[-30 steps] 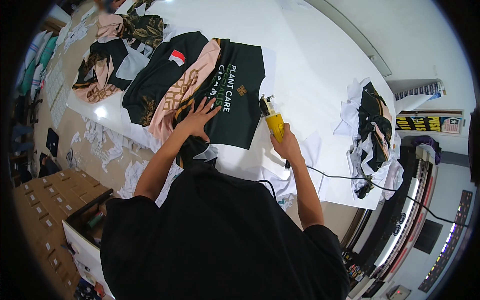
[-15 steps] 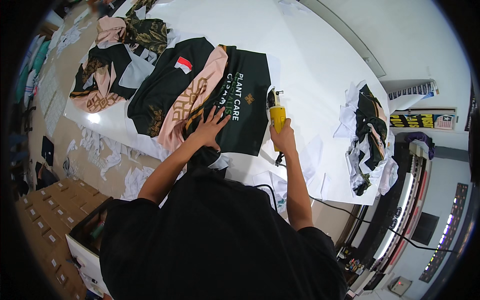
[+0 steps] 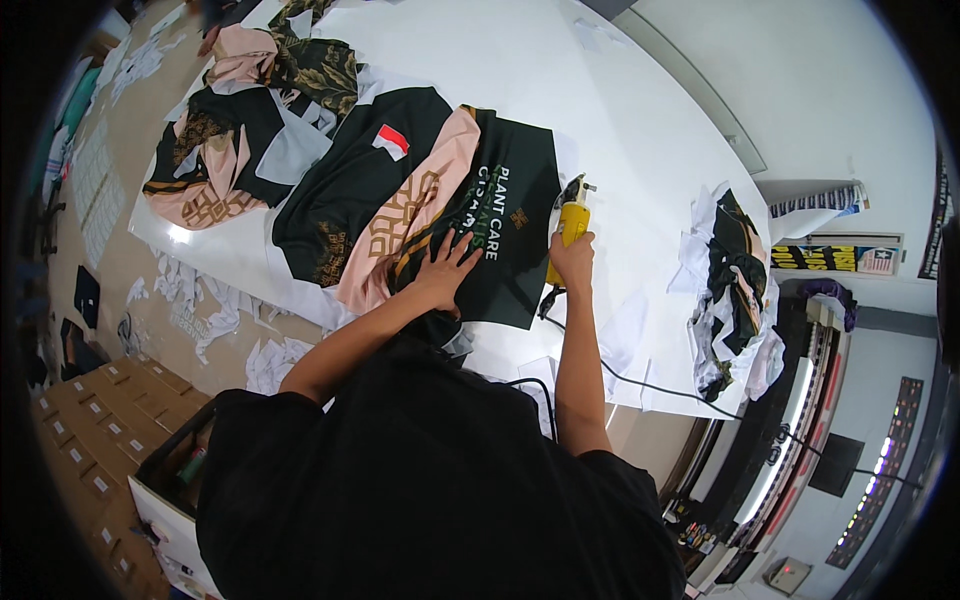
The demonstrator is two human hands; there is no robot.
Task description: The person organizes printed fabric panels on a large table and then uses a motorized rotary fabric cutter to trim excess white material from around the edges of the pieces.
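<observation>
A dark green printed fabric panel (image 3: 530, 190) with white lettering lies flat on the white table in front of me. My left hand (image 3: 440, 278) rests on it with fingers spread, pressing near its lower left part. My right hand (image 3: 573, 262) is wrapped round the yellow body of a handheld electric fabric cutter (image 3: 574, 222). The cutter's metal head is just beside the panel's right edge; whether the blade touches cloth I cannot make out. Left of the panel, pink patterned cloth (image 3: 430, 195) and a dark piece with a red-and-white patch (image 3: 350, 170) lie in folds.
A heap of cloth pieces (image 3: 225, 150) covers the table's far left. Dark and white scraps (image 3: 738, 280) are piled at the right edge. The cutter's black cord (image 3: 660, 388) runs off to the right. Offcuts (image 3: 215, 305) and cardboard boxes (image 3: 90, 430) are on the left floor.
The cutter in my right hand has moved a little farther from me along the panel's right edge, its head tilting to the right. My left hand stays on the cloth. The view has shifted slightly.
</observation>
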